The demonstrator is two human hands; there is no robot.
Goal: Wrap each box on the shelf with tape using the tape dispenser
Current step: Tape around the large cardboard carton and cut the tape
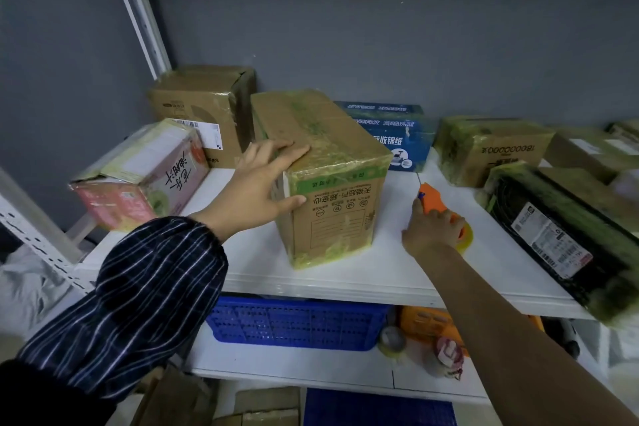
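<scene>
Box [332, 190], left hand [262, 183] flat on its corner; tape dispenser [434, 199], gripped by right hand [430, 230]; risk: tape pull tips box off shelf [380, 263].

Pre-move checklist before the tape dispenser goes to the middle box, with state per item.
1. Left hand steadies the tall box: ok, fingers lie on its top edge and the thumb on its front face.
2. Right hand grips the tape dispenser: ok, fingers are curled over it as it rests on the shelf.
3. Tape end free to stick: cannot tell, the hand hides the roll.
4. Tall box upright and flat on the shelf: ok.
5. Path from dispenser to box: ok, only bare shelf lies between them.
6. Which faces still need tape: cannot tell, yellowish tape already covers the top and lower edges.
</scene>
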